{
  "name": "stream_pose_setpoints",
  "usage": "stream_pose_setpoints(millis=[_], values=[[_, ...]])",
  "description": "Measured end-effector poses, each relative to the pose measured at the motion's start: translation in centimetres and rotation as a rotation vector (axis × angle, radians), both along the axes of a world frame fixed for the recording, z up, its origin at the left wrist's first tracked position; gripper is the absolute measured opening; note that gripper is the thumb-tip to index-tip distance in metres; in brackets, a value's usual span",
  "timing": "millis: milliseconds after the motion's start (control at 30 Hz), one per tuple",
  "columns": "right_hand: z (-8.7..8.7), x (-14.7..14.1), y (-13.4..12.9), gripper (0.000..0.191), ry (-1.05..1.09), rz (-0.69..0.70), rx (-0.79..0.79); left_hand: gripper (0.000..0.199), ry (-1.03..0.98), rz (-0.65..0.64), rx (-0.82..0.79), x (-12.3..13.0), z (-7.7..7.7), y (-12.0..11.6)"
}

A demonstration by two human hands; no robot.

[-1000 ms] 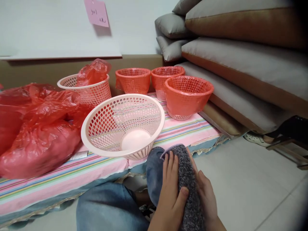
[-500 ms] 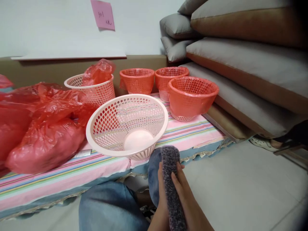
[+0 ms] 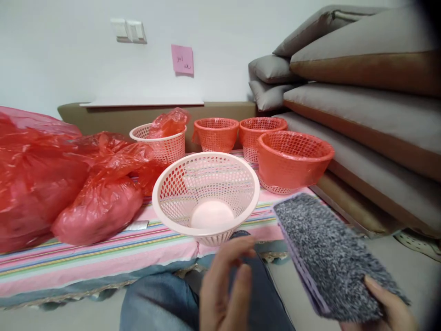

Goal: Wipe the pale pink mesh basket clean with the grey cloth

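My right hand (image 3: 392, 305) grips the near end of a speckled grey, fuzzy mop pad (image 3: 330, 253) with a purple edge, thumb on top. The pad is tilted flat side up, to the right of my knees. My left hand (image 3: 225, 285) is empty, fingers curved and apart from the thumb, above my leg. Just beyond it stands a pale pink plastic basket (image 3: 215, 216) with holes in its wall and nothing inside.
Red plastic bags (image 3: 99, 207) with pink contents lie at left. Behind are another pink basket (image 3: 165, 147) with a red bag and several baskets covered in red plastic (image 3: 292, 161). Grey-brown cushions (image 3: 372, 110) are stacked at right. A striped cloth (image 3: 138, 257) covers the surface.
My left hand has let go of the mop pad. My right hand has carried the pad to the right and turned it from edge-on to broad side up. The view has shifted left and up.
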State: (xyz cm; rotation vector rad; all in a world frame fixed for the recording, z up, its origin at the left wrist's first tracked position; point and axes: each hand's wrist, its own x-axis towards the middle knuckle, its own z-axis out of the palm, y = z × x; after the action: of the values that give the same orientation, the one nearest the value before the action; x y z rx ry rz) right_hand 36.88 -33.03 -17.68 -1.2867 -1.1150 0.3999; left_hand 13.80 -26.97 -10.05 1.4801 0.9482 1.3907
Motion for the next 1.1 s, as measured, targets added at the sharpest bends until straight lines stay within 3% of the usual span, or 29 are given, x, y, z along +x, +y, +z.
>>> stream_pose_setpoints(millis=[100,133,233,300,367,467,533,733,833,933,1100], values=[[3.6,0.2,2.5,0.058,-0.354,-0.094,0.120,0.018,0.056,0.408,0.209,-3.0,1.6,1.9],[4.7,-0.1,3.4,0.061,-0.447,-0.077,0.141,0.017,0.120,0.469,0.238,-3.6,1.9,2.7],[6.8,-1.8,6.5,0.067,-0.716,0.119,0.179,0.019,0.333,0.454,0.250,-3.8,1.4,4.9],[7.5,-3.1,8.2,0.070,-0.991,0.280,0.168,0.019,0.486,0.451,0.286,-3.2,0.4,5.7],[7.7,-4.0,9.4,0.074,-1.184,0.354,0.139,0.017,0.639,0.458,0.348,-2.6,-0.4,5.8],[7.9,-4.3,10.0,0.076,-1.217,0.387,0.124,0.019,0.759,0.462,0.432,-2.1,-1.2,5.5],[8.1,-4.2,10.2,0.063,-1.177,0.375,0.135,0.023,0.777,0.485,0.466,-2.1,-1.5,5.2],[7.4,-6.6,12.1,0.049,-1.076,0.091,0.199,0.023,0.785,0.493,0.448,-2.5,-1.9,5.0],[6.7,-8.0,13.2,0.033,-1.016,-0.034,0.254,0.025,0.757,0.492,0.440,-2.2,-1.8,5.1],[6.3,-8.9,13.6,0.021,-0.920,-0.078,0.305,0.025,0.724,0.490,0.426,-2.0,-1.6,5.4],[6.4,-11.4,12.6,0.015,-0.970,-0.083,0.278,0.025,0.719,0.428,0.422,-2.4,-1.3,5.9]])
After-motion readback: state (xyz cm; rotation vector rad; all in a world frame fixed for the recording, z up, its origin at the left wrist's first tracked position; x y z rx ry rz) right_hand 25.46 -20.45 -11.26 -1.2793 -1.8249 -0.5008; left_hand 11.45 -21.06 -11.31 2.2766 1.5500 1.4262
